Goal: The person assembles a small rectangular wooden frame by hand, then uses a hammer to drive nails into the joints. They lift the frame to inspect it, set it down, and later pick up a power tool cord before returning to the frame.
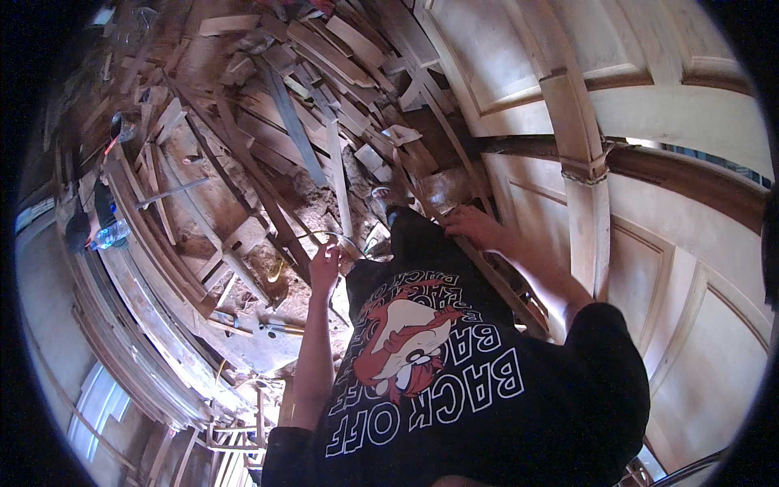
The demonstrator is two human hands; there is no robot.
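your black printed t-shirt [438, 381] is filling the bottom of the view, and both forearms are reaching out past it. your left hand [325, 266] is curling closed around a thin curved strip [337, 236], pale and wire-like, which is arching just above the fingers; exactly how tight the grip is cannot be told. your right hand [473, 226] is resting with fingers spread and open on the edge of a long wooden slat [495, 272] that is running beside the big panelled door [649, 268].

judging from this, you are steadying yourself on the slat while handling the strip, so you are better off keeping the right palm flat and the weight low, and guiding the strip by its bend rather than its tip, since it looks springy.

the door is looking smooth, pale and unfinished, with raised mouldings and a carved collar on its centre post. beyond your hands, rough offcuts and planks [308, 105] are lying piled across each other, splintery and dusty, over sawdust-covered ground. a clear plastic bottle [109, 234] is lying well apart at the left, near curved frame pieces [154, 268].
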